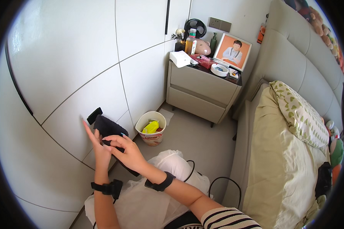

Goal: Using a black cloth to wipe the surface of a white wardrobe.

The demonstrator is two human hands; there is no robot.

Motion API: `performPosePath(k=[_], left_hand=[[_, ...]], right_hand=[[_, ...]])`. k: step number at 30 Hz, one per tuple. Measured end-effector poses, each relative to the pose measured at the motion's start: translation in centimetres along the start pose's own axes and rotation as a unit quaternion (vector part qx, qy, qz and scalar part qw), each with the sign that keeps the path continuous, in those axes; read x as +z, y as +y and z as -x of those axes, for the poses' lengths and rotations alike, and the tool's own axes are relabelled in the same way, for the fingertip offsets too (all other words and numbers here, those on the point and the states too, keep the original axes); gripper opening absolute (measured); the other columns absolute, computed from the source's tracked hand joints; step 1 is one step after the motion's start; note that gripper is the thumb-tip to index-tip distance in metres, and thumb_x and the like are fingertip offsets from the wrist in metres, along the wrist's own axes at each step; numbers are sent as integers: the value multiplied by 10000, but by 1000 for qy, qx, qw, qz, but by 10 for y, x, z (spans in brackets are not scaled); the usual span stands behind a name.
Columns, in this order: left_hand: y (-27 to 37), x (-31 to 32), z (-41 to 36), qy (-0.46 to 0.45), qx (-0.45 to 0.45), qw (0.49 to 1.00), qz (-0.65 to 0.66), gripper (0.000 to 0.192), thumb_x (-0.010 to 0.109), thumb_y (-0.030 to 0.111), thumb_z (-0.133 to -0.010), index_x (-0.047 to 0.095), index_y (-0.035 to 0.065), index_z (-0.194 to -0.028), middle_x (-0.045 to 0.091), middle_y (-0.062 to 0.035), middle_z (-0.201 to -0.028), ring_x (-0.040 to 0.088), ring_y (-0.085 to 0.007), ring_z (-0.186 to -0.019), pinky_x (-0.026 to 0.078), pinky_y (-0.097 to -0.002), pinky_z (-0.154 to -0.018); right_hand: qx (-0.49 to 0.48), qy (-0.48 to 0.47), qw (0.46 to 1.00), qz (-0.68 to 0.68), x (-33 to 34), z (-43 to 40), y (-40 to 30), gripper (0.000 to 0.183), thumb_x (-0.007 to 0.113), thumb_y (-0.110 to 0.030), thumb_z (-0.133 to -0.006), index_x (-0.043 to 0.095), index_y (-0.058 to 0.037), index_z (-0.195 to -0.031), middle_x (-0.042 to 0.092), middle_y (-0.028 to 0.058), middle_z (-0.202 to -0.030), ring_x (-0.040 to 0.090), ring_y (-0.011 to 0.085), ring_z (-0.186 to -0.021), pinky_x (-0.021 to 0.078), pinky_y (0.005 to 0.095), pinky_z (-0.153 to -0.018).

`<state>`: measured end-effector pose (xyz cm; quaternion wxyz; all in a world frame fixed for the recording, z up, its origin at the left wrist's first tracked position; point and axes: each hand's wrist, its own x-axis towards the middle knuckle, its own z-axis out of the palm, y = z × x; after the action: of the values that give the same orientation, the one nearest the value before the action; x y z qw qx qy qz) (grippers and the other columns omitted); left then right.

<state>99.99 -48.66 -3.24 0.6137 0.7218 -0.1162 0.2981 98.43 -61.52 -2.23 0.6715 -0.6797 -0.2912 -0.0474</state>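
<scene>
My left hand [98,144] is raised beside the white panelled wall or cabinet front [74,134], its fingers extended. Close to its palm and thumb, my right hand [127,148] has its fingers bent and thumb near them. Whether anything small sits between those fingertips cannot be seen. Behind both hands is a dark fluffy cloth [110,126], partly hidden by them. Just above the cloth, a black rectangular object [94,115] is against the white panel. Each wrist wears a black strap with a small device.
A paper bucket [150,137] holding yellow wrapping stands on the floor. Beyond it, a two-drawer nightstand [197,91] carries a fan, bottles, a white bowl and a framed portrait. A bed [269,160] with a patterned pillow [299,114] is at right. A black cable [225,178] loops beside me.
</scene>
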Motion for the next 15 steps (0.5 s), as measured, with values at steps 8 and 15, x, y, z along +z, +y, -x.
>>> performPosePath(k=[8, 15], left_hand=[[53, -15, -15, 82, -45, 993, 65, 901, 618, -17, -754, 49, 147, -1433, 342, -178, -1332, 382, -211, -1176, 288, -323, -994], [67, -32, -24, 187, 10, 982, 17, 841, 565, -103, -764, 111, 140, -1429, 538, -114, -1081, 483, -152, -970, 376, -264, -899]], right_hand=[[45, 233, 961, -144, -45, -18, 27, 164, 570, -127, -856, 576, -23, -982, 624, 40, -871, 552, 90, -842, 415, 227, -772], [133, 207, 950, 191, -85, -15, 55, 226, 541, -201, -865, 557, -66, -1046, 629, 119, -954, 605, 220, -898, 449, 288, -791]])
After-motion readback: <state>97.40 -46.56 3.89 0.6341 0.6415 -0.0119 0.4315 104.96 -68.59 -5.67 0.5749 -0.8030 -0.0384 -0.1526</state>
